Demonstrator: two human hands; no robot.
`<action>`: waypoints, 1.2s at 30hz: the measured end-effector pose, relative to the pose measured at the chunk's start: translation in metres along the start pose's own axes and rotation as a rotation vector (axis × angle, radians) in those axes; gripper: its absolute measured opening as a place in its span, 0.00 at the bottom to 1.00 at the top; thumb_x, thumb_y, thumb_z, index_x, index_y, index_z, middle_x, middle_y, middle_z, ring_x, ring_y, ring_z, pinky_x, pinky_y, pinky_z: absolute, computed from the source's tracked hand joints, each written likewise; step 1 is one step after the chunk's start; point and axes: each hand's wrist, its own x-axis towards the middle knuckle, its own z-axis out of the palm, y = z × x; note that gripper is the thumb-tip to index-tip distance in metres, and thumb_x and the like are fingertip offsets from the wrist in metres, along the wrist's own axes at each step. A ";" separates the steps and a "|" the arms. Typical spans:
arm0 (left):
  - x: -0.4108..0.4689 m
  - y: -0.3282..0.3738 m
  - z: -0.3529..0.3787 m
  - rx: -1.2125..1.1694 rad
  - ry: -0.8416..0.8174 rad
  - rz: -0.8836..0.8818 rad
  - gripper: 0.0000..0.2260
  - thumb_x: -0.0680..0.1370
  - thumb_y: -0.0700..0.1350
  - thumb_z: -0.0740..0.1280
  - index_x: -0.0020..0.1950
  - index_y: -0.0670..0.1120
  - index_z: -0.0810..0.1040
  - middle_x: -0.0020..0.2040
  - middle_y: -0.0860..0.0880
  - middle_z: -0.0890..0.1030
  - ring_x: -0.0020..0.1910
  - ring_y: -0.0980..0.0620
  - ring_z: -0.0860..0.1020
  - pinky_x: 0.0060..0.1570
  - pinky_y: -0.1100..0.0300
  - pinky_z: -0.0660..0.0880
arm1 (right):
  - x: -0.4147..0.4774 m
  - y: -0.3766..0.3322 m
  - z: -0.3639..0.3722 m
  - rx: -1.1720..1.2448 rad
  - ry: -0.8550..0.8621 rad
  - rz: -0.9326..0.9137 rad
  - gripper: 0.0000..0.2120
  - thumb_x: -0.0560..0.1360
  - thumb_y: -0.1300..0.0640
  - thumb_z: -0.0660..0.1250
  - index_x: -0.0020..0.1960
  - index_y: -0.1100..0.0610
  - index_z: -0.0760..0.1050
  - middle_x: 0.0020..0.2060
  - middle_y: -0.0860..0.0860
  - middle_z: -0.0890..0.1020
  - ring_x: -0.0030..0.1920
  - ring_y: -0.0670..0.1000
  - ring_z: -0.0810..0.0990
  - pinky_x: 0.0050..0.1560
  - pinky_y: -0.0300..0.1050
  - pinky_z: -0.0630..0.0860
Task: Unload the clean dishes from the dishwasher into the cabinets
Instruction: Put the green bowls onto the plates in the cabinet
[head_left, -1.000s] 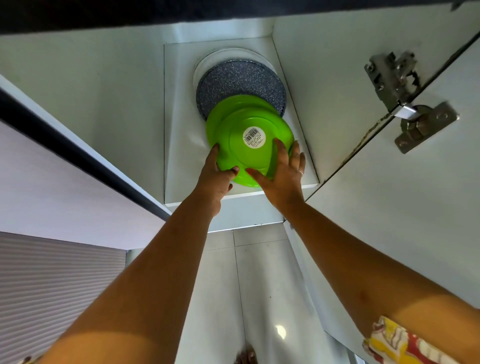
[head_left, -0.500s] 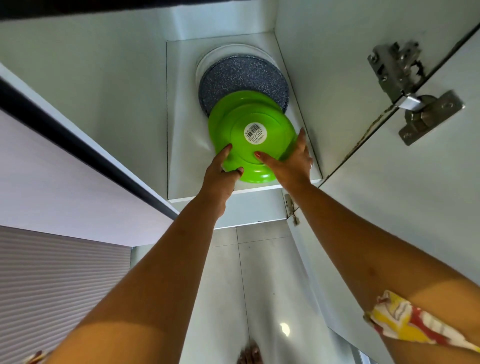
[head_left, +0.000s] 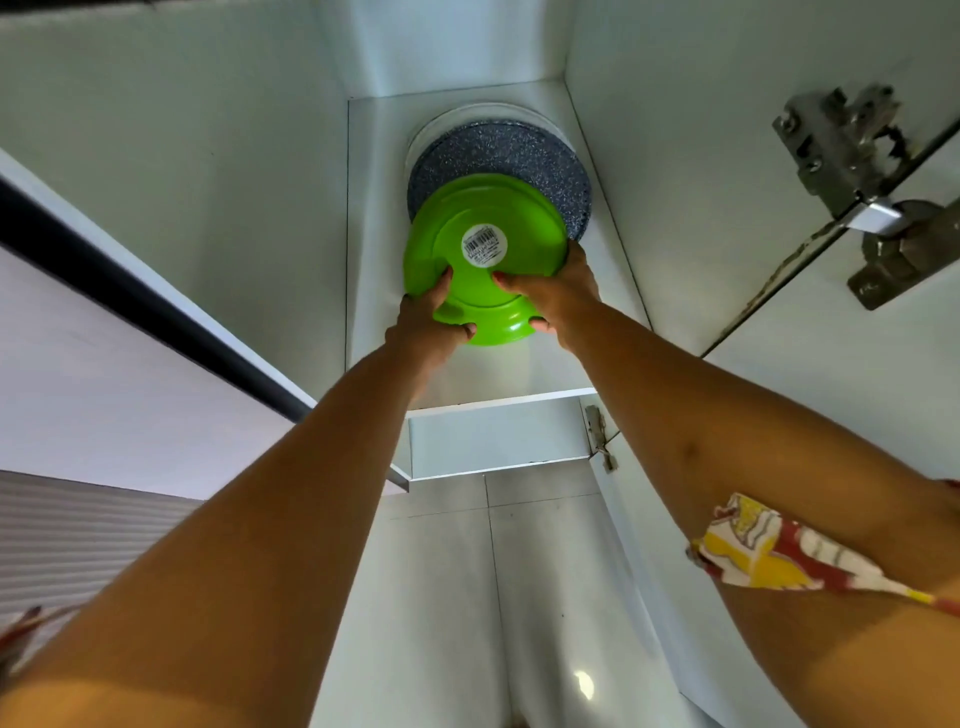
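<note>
Green plates (head_left: 483, 218), seen from underneath with a barcode sticker on the base, are held up inside the open upper cabinet. My left hand (head_left: 431, 325) grips their near left rim, thumb on the base. My right hand (head_left: 558, 293) grips the near right rim. Behind them, a speckled dark grey plate (head_left: 498, 153) lies on a white plate (head_left: 431, 132) on the cabinet shelf (head_left: 374, 234). The green plates overlap the grey plate's near edge.
The cabinet door (head_left: 852, 395) stands open at right, with metal hinges (head_left: 852, 171) near my right arm. A second small hinge (head_left: 600, 436) sits at the lower shelf edge. A closed cabinet front with a dark edge (head_left: 130, 301) runs along the left. White tiled wall lies below.
Both hands have pushed the green plates farther into the cabinet, over the grey plate. My right hand shifted from under the base to the right rim.
</note>
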 end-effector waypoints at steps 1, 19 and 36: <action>0.003 0.002 -0.003 0.013 -0.005 -0.008 0.33 0.76 0.44 0.68 0.74 0.63 0.56 0.75 0.48 0.57 0.69 0.41 0.64 0.63 0.45 0.72 | 0.003 -0.003 0.003 0.014 0.001 0.008 0.51 0.58 0.49 0.81 0.74 0.48 0.57 0.68 0.51 0.69 0.55 0.52 0.73 0.30 0.41 0.79; -0.019 -0.012 -0.002 -0.157 0.081 0.007 0.29 0.76 0.40 0.68 0.74 0.55 0.62 0.73 0.46 0.64 0.68 0.44 0.68 0.67 0.48 0.68 | -0.013 0.013 0.005 -0.172 0.106 -0.185 0.44 0.62 0.47 0.79 0.71 0.61 0.64 0.65 0.59 0.67 0.62 0.59 0.73 0.59 0.48 0.74; -0.044 -0.029 -0.001 -0.246 0.106 -0.033 0.27 0.76 0.41 0.68 0.72 0.55 0.65 0.73 0.46 0.60 0.71 0.43 0.64 0.67 0.45 0.67 | -0.054 0.026 0.022 -0.241 0.141 -0.178 0.41 0.65 0.44 0.75 0.71 0.60 0.63 0.65 0.59 0.68 0.62 0.63 0.71 0.62 0.54 0.70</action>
